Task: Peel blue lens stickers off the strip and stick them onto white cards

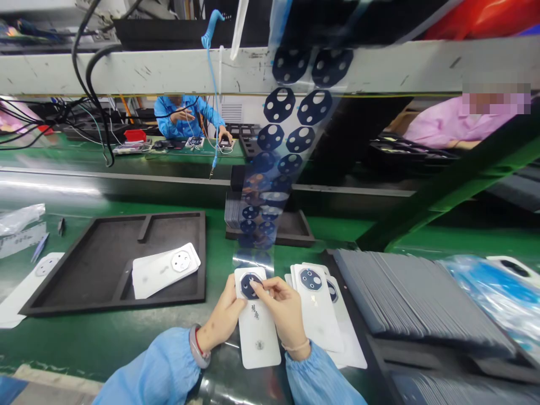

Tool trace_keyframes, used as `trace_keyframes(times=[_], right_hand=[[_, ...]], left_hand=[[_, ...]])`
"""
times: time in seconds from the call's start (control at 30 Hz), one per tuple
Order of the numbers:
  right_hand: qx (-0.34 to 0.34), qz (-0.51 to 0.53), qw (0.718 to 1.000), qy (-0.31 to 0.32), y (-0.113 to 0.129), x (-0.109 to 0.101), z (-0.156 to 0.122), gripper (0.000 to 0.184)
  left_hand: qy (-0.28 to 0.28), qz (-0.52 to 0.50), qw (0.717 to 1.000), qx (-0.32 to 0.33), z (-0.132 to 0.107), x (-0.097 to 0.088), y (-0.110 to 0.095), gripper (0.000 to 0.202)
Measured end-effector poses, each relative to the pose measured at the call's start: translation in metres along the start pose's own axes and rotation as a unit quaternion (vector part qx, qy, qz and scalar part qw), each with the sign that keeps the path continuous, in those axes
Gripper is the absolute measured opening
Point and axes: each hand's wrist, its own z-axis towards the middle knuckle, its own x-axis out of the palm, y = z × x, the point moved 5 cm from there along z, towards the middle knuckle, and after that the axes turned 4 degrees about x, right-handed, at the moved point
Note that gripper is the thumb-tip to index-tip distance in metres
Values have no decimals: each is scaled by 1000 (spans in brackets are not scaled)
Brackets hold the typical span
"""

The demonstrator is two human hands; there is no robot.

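A white phone back panel (258, 332) lies before me, with dark lettering and a small round mark on its face. My left hand (225, 309) grips its upper left edge. At the panel's top is a dark round camera sticker (250, 286) with several holes. The fingers of my right hand (284, 309) are pinched at this sticker's right side; whether it is fully stuck down I cannot tell. Right beside that hand lie several overlapping white panels (316, 315) with similar dark camera circles. A clear strip of dark stickers (276, 106) hangs down just beyond the panel.
On the left, a black tray (169, 304) holds white panels (160, 274). Rows of grey sheets (417, 298) fill a rack at right. A smaller tray (295, 239) stands behind the strip. A green post (447, 174) slants across the right. Co-workers sit across the bench.
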Motion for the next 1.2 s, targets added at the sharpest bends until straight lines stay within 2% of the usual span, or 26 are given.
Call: trace_keyframes(times=[0.73, 0.97, 1.1, 1.2], right_hand=[[4, -16, 1000, -5, 2, -1, -2, 34], [-11, -39, 999, -11, 9, 1, -4, 35], [-44, -80, 996, -17, 9, 1, -7, 31], [-113, -146, 982, -30, 11, 1, -12, 24]], left_hand=[[-6, -1, 1000, 11, 0, -1, 1, 38], [-14, -1, 1000, 4, 0, -2, 1, 39], [-18, 10, 1000, 4, -1, -1, -3, 34], [-30, 18, 999, 18, -2, -1, -5, 27]])
